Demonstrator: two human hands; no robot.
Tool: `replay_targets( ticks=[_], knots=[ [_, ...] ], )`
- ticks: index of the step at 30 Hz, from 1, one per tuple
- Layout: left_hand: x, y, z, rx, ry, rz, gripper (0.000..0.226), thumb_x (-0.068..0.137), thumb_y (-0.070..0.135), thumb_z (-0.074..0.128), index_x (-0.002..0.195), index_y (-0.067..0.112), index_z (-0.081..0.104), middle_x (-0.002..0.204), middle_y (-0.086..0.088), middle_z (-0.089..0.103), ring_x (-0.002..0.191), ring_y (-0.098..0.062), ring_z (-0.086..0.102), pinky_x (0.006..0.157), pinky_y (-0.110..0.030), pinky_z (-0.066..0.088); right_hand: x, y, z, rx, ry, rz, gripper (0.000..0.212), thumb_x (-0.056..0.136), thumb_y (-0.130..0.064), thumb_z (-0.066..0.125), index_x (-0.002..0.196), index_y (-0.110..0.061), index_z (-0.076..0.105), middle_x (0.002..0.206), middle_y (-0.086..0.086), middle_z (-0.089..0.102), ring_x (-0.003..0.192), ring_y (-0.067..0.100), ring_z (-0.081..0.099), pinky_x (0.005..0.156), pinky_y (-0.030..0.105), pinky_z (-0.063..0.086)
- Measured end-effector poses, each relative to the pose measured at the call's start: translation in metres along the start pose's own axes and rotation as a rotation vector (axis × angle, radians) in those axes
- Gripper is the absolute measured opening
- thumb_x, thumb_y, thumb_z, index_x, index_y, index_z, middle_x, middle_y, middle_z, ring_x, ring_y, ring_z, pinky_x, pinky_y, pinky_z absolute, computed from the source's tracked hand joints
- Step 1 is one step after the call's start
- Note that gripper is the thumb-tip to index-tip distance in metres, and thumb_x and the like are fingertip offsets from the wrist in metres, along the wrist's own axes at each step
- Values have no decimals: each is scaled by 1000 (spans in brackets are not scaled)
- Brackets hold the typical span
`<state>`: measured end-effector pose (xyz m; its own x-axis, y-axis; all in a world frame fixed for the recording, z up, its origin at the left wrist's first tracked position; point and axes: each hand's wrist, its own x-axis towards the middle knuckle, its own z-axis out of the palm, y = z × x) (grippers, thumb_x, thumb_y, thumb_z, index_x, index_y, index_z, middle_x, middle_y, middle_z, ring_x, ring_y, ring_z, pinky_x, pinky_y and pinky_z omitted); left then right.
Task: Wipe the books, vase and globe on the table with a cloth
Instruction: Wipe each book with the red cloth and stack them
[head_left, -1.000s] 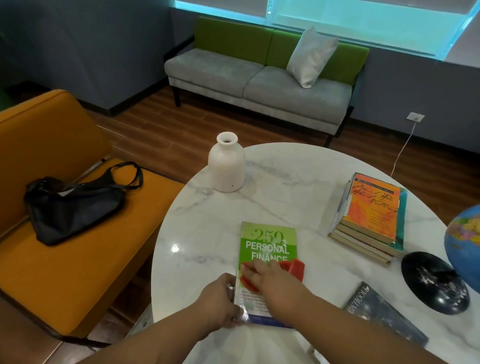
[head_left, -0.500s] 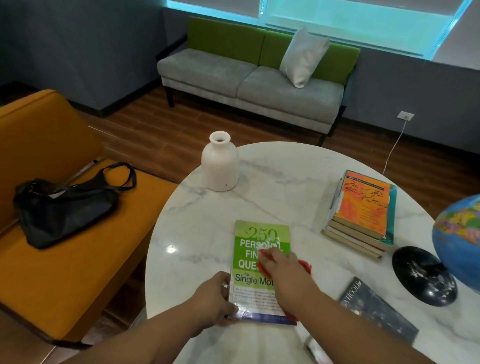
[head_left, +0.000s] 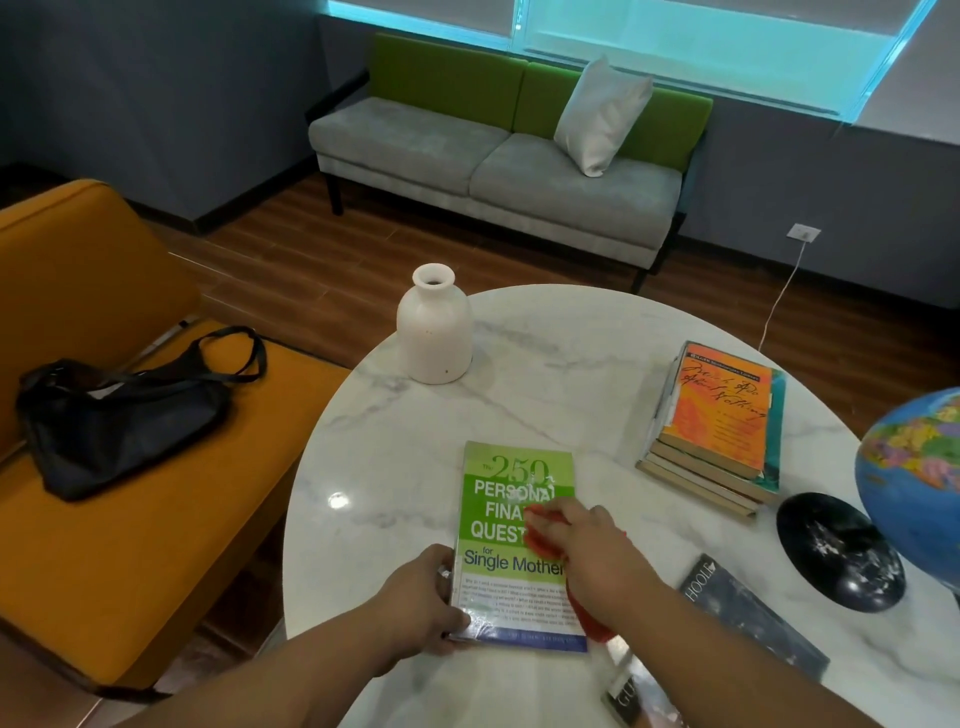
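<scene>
The surface (head_left: 571, 364) is white marble with grey veins. The front book (head_left: 511, 499) has a green cover with white and blue lettering; the cloth (head_left: 543, 540) on it is red. The vase (head_left: 434, 332) is white, the globe (head_left: 914, 467) blue with multicoloured lands, its base (head_left: 839, 551) black, flecked white.

Green book (head_left: 511, 483), near edge of table (head_left: 571, 364), cover: "The 250 PERSONAL FINA… QUEST… for Single Mother". Word ends hidden under my right hand (head_left: 592, 551) and cloth (head_left: 540, 535). Small print below too fine for me. Dark book (head_left: 753, 618) right of it: "HOOL". Lowest book (head_left: 631, 693) at near edge: "GU". Orange book (head_left: 719, 415), right side: cursive title, I cannot read surely.
</scene>
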<state>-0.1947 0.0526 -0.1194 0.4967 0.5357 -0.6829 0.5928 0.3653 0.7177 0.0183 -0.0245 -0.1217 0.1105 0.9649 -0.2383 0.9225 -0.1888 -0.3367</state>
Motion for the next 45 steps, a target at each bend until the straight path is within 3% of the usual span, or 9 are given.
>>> replay_targets(
  ticks=[4,8,11,14,25,30,34,38,45],
  knots=[
    [2,-1,1,-5,1,-3,51,75,-10,65,114,17,48,101,-14,68,93,-36,69,72,-47,60,2,-6,-1,-74,-90,10,64,96,-13,46,149,-41,22,151,-15,22,117,19,35,106,30,35],
    [3,-3,0,-7,-3,0,51,74,-9,66,114,18,48,101,-12,68,93,-35,69,73,-50,59,1,6,-6,-7,-67,-12,49,101,-26,43,144,-46,32,145,-16,32,116,16,39,107,25,33],
    [3,-2,1,-1,-1,-1,50,75,-9,66,113,18,48,101,-12,68,92,-33,69,71,-46,60,9,7,-10,-98,4,145,63,96,-14,46,149,-39,24,150,-14,24,113,20,40,100,28,40],
    [3,-3,1,11,3,-2,51,74,-7,67,113,19,49,102,-13,68,92,-34,69,72,-50,59,9,5,-3,-113,-89,58,71,91,-4,47,149,-39,24,153,-17,21,111,19,39,97,29,42],
    [6,-6,-1,5,15,0,51,71,-7,67,111,20,50,102,-16,66,94,-38,67,71,-53,59,15,21,-16,-93,-99,70,68,89,-5,45,145,-42,34,150,-22,28,108,15,41,98,25,40],
    [6,-4,1,9,12,-1,48,74,-7,68,106,23,49,102,-16,66,95,-35,67,71,-50,60,25,16,-15,-137,-102,117,78,85,-3,50,149,-38,24,154,-18,19,113,18,40,99,29,43],
    [6,-4,1,11,12,3,47,76,-7,67,112,19,49,104,-18,65,97,-35,67,71,-49,60,25,22,-21,-63,-90,138,66,87,-9,51,144,-38,37,147,-14,33,117,16,40,102,24,36],
    [6,-4,1,19,16,7,49,76,-7,67,114,18,49,104,-16,64,96,-34,67,71,-49,60,33,15,-21,-170,-112,185,75,86,-7,52,150,-34,23,154,-11,20,120,19,40,101,30,41],
    [8,-5,1,8,13,1,48,76,-7,67,113,18,49,103,-18,64,96,-36,67,72,-50,59,39,19,-23,-60,-73,243,63,86,-9,55,142,-32,42,144,-7,35,118,20,46,100,32,43]
  ],
)
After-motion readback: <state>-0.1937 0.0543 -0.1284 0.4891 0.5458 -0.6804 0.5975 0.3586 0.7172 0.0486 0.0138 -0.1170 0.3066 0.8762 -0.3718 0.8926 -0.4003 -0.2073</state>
